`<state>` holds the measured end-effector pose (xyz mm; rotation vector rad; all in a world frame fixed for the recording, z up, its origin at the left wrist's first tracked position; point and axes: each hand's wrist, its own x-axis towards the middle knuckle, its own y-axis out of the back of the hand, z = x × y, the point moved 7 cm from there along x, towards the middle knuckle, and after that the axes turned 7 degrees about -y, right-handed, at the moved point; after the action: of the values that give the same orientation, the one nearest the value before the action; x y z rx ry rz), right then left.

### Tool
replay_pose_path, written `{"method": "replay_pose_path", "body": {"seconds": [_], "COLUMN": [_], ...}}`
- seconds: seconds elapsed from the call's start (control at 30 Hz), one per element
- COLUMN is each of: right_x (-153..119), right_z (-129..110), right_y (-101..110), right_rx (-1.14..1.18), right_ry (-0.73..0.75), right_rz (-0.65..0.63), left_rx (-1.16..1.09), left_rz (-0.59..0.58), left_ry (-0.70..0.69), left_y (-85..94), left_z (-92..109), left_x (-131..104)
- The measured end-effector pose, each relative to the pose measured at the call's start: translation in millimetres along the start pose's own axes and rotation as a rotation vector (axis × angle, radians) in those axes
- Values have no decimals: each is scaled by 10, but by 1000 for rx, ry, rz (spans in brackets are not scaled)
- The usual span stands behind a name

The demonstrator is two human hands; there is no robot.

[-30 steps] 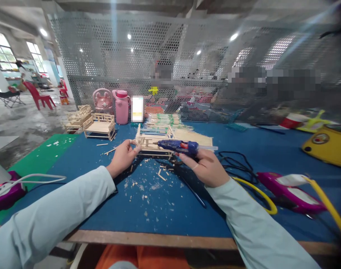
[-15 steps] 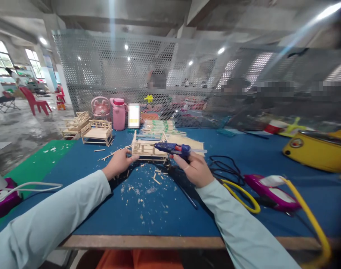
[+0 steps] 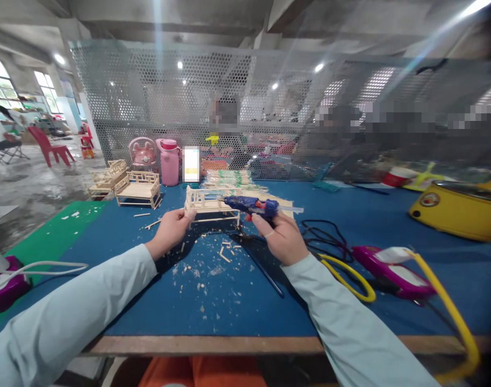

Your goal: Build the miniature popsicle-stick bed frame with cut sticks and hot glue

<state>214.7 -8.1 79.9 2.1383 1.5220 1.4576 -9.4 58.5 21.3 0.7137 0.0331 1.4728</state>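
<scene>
My left hand (image 3: pixel 171 232) pinches the left end of a small wooden bench frame (image 3: pixel 213 207), which stands on its legs, slightly turned. My right hand (image 3: pixel 284 236) is wrapped round a blue glue gun (image 3: pixel 249 205), a clear glue stick jutting from its rear. The gun's nozzle points left, over the bench's seat; whether it touches the wood I cannot tell. Behind the bench lie bundled thin sticks (image 3: pixel 228 179). Two similar finished-looking wooden benches (image 3: pixel 138 188) stand at the back left.
Wood scraps (image 3: pixel 225 253) litter the blue table (image 3: pixel 229 312). A pink bottle (image 3: pixel 170 164) and a phone (image 3: pixel 191 164) stand at the back. A black cable, purple power strip (image 3: pixel 394 271), yellow cord (image 3: pixel 352 282) and yellow pot (image 3: pixel 457 209) are at right. Another power strip (image 3: pixel 11 282) sits left.
The wooden bench frame has been tipped or raised slightly, showing more of its front legs. My left hand has moved slightly up and left with it, and the glue gun is slightly higher.
</scene>
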Motion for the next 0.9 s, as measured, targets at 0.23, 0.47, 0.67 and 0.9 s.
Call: {"method": "replay_pose_path", "body": {"seconds": [0.23, 0.47, 0.67, 0.9], "right_x": [10, 27, 16, 23], "right_z": [-15, -27, -14, 0], "right_y": [-55, -136, -105, -130], "right_rx": [-7, 19, 44, 36], "right_ry": [-11, -39, -48, -58], "right_rz": [-9, -25, 3, -1], "left_rx": [83, 57, 43, 53], "left_rz": [-31, -19, -7, -10], "left_ry": [-14, -33, -24, -24], "left_y": [-8, 7, 0, -3], "left_z": [28, 62, 63, 54], "left_x": [-41, -63, -72, -72]}}
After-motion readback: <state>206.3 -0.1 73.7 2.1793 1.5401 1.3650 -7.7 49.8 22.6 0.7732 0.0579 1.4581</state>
